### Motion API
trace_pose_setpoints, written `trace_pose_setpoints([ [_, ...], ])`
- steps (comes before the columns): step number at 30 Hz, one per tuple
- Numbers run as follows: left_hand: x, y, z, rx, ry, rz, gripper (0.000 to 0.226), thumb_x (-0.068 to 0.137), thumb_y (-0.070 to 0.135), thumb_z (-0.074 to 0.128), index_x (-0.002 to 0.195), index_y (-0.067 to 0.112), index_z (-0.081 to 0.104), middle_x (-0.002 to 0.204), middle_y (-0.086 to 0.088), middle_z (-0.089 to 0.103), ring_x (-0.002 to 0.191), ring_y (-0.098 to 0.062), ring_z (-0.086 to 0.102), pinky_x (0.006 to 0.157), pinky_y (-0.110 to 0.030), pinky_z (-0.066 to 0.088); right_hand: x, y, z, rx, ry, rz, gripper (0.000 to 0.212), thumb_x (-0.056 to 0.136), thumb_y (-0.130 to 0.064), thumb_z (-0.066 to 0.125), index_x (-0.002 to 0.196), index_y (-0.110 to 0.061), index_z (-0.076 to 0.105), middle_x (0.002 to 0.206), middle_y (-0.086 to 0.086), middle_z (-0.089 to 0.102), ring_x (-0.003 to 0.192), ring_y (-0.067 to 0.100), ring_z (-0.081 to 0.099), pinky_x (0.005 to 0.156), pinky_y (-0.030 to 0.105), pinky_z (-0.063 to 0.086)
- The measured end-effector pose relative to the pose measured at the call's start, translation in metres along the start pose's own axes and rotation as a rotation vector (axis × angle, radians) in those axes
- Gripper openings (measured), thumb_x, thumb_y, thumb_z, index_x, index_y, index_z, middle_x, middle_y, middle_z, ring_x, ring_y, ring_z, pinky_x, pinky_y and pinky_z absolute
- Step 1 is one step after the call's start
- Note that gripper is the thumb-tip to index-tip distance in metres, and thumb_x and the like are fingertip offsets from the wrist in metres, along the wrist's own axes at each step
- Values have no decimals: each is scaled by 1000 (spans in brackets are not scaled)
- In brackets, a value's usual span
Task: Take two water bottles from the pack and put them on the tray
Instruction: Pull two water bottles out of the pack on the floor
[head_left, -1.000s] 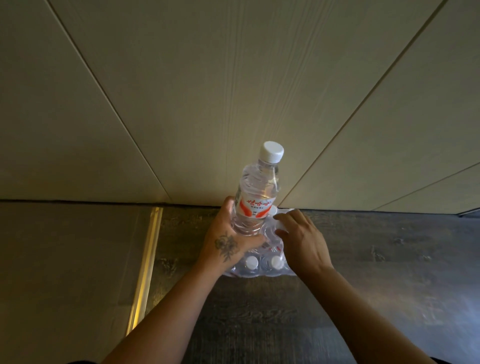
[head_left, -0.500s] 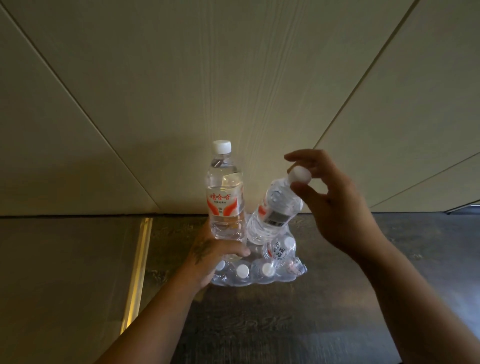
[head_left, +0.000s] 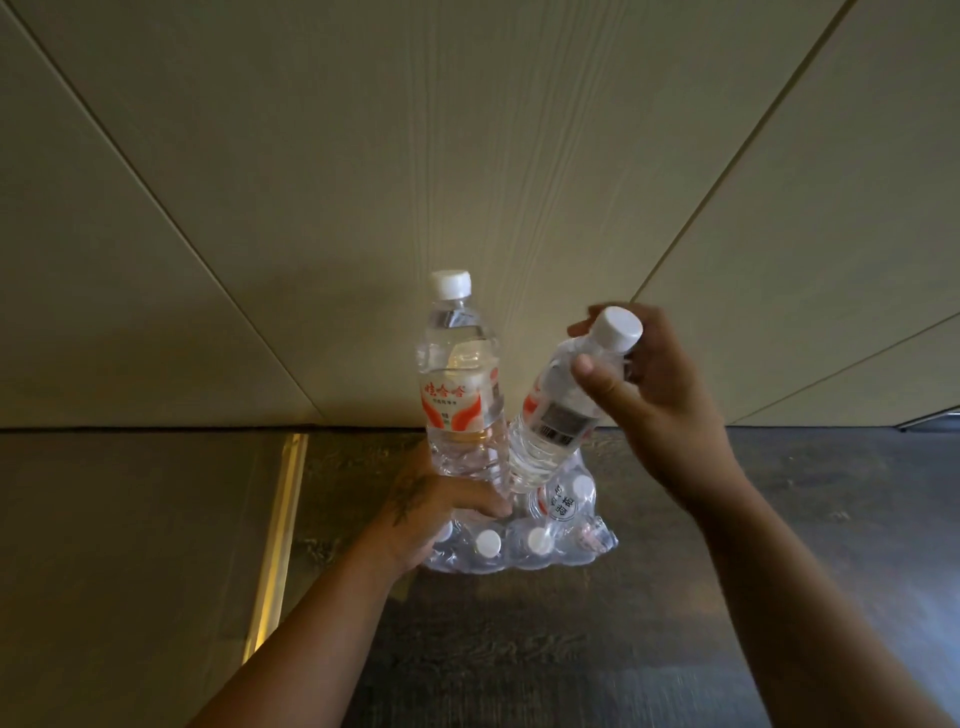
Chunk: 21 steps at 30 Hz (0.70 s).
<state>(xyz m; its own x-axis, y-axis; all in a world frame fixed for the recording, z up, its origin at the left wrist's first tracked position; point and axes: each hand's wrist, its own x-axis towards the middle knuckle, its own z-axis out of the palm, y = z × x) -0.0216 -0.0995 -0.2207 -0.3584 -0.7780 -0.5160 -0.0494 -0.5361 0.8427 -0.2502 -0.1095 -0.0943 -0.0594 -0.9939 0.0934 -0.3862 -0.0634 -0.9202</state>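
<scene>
A shrink-wrapped pack of water bottles (head_left: 524, 545) lies on the dark floor against the wall, white caps facing me. My left hand (head_left: 426, 514) grips the base of an upright clear bottle (head_left: 460, 384) with a red-and-white label and white cap, held above the pack. My right hand (head_left: 660, 405) holds a second bottle (head_left: 558, 421) by its neck near the white cap; it tilts to the right, its base just above the pack and close to the first bottle. No tray is in view.
A beige panelled wall (head_left: 467, 182) rises right behind the pack. A brass floor strip (head_left: 275, 545) runs along the left, dividing the dark wood floor (head_left: 545, 649) from a smoother grey floor (head_left: 130, 545).
The first bottle went from tilted to upright and shifted left in my left hand. My right hand left the pack and pulled a second bottle up out of it by the neck.
</scene>
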Motion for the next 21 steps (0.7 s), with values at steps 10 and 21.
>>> trace_pose_setpoints([
  [10,-15,15,7,77,-50,13,54,53,36,87,106,27,83,105,4,88,92,-9,83,77,-28,60,-29,80,39,330,-231,311,89,78,6,90,152,-18,47,137,16,73,127,33,75,109,61,61],
  [21,-20,17,12,69,-5,37,63,52,35,94,112,41,79,116,4,86,109,-18,81,92,-40,60,-39,87,50,444,-26,322,88,68,8,81,144,-21,49,123,19,77,115,38,79,99,59,65],
])
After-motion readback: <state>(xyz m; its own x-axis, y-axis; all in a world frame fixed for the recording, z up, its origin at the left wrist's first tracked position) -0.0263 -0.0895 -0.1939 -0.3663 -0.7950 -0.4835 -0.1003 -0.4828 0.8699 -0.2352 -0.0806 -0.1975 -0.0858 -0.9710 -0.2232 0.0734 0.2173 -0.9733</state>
